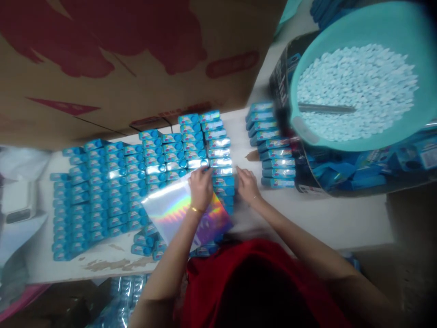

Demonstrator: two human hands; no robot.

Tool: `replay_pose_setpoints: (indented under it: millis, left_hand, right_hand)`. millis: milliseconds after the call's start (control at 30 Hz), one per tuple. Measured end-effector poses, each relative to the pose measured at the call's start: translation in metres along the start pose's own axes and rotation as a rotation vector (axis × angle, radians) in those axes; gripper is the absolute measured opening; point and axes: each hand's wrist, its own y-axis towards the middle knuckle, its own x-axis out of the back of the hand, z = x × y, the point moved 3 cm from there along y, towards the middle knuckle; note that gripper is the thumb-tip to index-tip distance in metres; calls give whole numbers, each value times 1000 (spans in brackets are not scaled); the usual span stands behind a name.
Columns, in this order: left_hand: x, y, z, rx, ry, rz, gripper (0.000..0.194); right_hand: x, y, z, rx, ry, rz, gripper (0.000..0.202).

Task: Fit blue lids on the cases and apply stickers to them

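A shiny, rainbow-reflecting sheet [172, 202] lies tilted over the front right part of the rows of small blue boxes [118, 191]. My left hand [200, 187], with a thin gold bracelet at its wrist, rests over the sheet with its fingers curled at the upper edge, closed on it. Just right of the last column of boxes is my right hand [247, 183]. Its thumb and fingertips are drawn together beside a box with a glossy end; anything between them is too small to make out.
A large printed cardboard carton [136, 50] stands behind the boxes. On the right, a turquoise basin [362, 146] of pale blue pellets [375, 86], with a grey scoop-like tool [327, 108], sits over a dark container of blue packs. More blue boxes [278, 164] stand beside it.
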Motion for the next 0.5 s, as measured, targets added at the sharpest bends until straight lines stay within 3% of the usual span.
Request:
replay_pose_setpoints:
  millis: [100, 200, 333, 500]
  left_hand:
    - [35, -5, 37, 65, 25, -146, 32]
    - [53, -16, 72, 141, 147, -145, 32]
    - [46, -25, 91, 115, 240, -4, 30]
    - [36, -31, 89, 96, 239, -30, 28]
  right_hand:
    - [1, -1, 33, 151, -58, -20, 53]
    - [-22, -6, 78, 425, -57, 132, 55]
    - [-64, -10, 111, 567, -94, 283, 52]
    - [-80, -10, 110, 558, -139, 278, 49]
